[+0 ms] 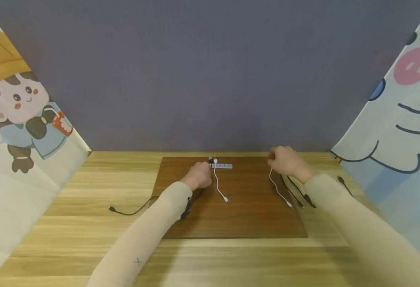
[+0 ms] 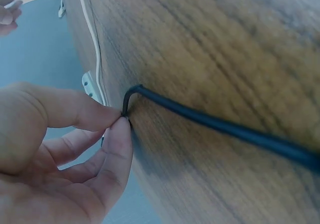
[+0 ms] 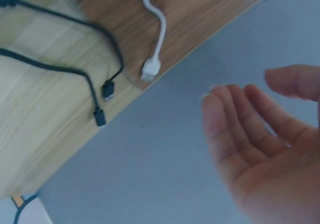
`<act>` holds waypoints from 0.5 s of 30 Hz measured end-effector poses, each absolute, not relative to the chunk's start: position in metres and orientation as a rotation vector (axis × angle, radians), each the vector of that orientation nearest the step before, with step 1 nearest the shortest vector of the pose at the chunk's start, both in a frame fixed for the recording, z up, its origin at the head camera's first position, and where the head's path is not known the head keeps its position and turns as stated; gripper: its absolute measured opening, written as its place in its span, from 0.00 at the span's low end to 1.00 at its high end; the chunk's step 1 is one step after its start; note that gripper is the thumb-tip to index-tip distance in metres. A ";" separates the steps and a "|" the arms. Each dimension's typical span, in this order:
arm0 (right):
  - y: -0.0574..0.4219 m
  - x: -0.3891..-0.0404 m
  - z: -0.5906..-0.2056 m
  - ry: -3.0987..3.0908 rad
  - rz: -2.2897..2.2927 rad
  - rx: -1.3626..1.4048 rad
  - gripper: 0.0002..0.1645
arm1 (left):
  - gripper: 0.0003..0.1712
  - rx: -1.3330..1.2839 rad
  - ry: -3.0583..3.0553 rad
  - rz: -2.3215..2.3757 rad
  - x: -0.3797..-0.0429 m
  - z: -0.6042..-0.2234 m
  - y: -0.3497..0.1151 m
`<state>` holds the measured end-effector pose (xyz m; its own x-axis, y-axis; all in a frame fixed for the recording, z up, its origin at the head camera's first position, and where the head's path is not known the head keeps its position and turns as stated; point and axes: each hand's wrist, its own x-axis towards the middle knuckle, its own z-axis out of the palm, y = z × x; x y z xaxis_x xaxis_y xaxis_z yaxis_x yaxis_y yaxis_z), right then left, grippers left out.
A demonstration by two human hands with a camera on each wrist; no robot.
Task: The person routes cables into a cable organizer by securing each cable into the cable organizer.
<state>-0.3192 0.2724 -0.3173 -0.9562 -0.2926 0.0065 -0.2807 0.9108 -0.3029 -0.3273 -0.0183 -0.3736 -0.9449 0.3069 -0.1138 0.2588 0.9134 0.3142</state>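
My left hand pinches a thin black cable between thumb and fingertips; the cable bends where it leaves them. Just beyond those fingertips lies a pale slotted strip on the brown board. A white cable runs from the strip's left end toward the front, its plug on the board. My right hand hangs above the board's right edge, holding nothing, with fingers loosely bent and thumb apart. Below it lie another white cable with a USB plug and two black cables.
The brown board rests on a light wood table. A black cable end extends left of the board, and another short black cable lies far right. A grey panel stands behind, with cartoon-printed panels on both sides.
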 end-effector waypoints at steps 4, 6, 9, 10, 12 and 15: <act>0.277 -0.329 -0.320 3.034 -0.511 -0.468 0.24 | 0.20 0.458 2.919 0.479 -0.326 -0.375 -0.019; 0.278 -0.333 -0.322 3.023 -0.519 -0.467 0.24 | 0.20 0.452 2.926 0.503 -0.326 -0.376 -0.020; 0.281 -0.339 -0.328 3.000 -0.503 -0.480 0.24 | 0.23 0.413 2.918 0.528 -0.327 -0.378 -0.020; 0.283 -0.341 -0.331 2.995 -0.488 -0.495 0.24 | 0.23 0.403 2.923 0.527 -0.328 -0.378 -0.019; 0.284 -0.343 -0.335 2.987 -0.457 -0.517 0.25 | 0.24 0.394 2.931 0.524 -0.329 -0.379 -0.019; 0.287 -0.343 -0.340 2.976 -0.410 -0.509 0.26 | 0.23 0.400 2.924 0.511 -0.330 -0.381 -0.017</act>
<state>-0.3426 0.2867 -0.3403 -0.9399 -0.3382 -0.0473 -0.3129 0.9082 -0.2780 -0.3305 -0.0174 -0.3806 -0.9538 0.2843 -0.0967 0.2347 0.9065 0.3508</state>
